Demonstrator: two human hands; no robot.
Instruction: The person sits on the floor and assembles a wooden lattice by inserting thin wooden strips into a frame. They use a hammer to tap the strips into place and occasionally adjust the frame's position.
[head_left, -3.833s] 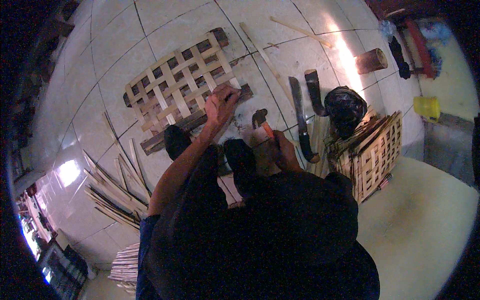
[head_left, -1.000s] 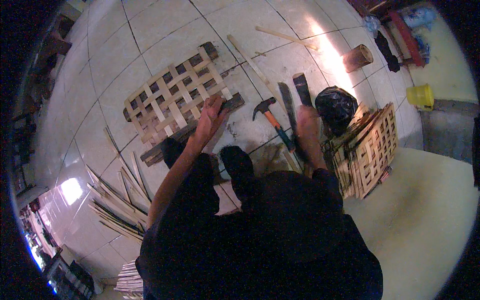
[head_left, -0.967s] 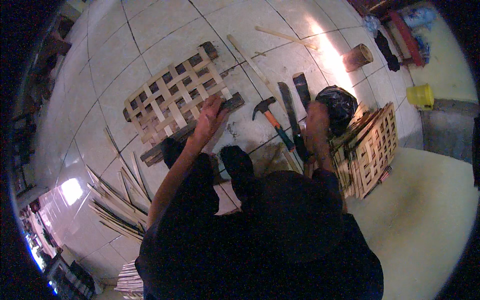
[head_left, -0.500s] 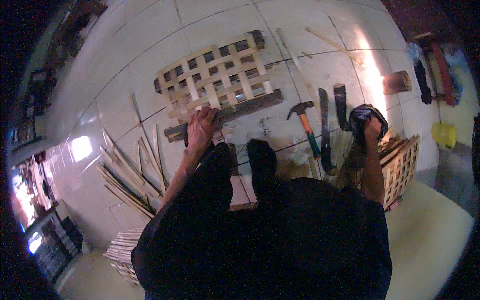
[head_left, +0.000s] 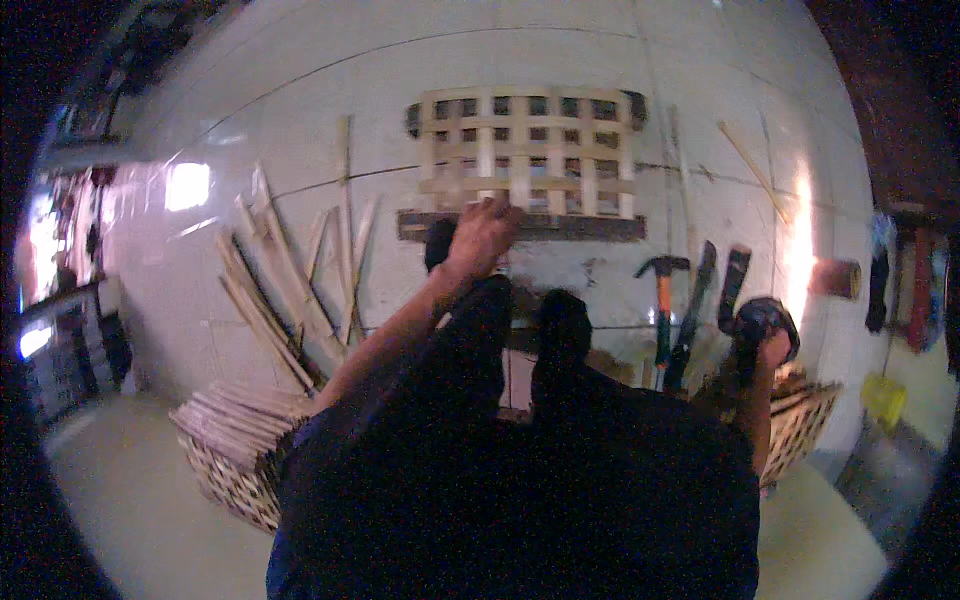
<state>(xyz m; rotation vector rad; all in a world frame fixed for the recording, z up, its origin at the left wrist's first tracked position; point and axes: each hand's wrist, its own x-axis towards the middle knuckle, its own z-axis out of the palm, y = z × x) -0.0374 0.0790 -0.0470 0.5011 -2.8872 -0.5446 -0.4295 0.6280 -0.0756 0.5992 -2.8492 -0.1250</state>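
Note:
A woven lattice panel point(head_left: 535, 150) of pale flat strips lies on the tiled floor ahead of my feet. Along its near side runs a dark wooden board point(head_left: 580, 228). My left hand point(head_left: 485, 238) rests on the near edge of panel and board, left of the middle, its fingers stretched forward and slightly blurred. Off to the right, my right hand point(head_left: 774, 347) is at a dark rounded thing point(head_left: 757, 318), perhaps a bag or bowl; its fingers are hidden there. Between the hands lie a claw hammer point(head_left: 664, 300) with an orange and green handle and a long dark blade-like tool point(head_left: 693, 315).
Loose pale strips point(head_left: 290, 270) fan out at the left. Woven crates stand at lower left point(head_left: 232, 475) and right point(head_left: 800, 428). A short dark curved piece point(head_left: 735, 280) and a wooden cylinder point(head_left: 836, 278) lie at right. A thin stick point(head_left: 755, 172) lies farther off.
The whole view has turned, so the panel now looks level and sits farther right. My left hand stays at the board's edge; my right hand stays at the dark rounded thing.

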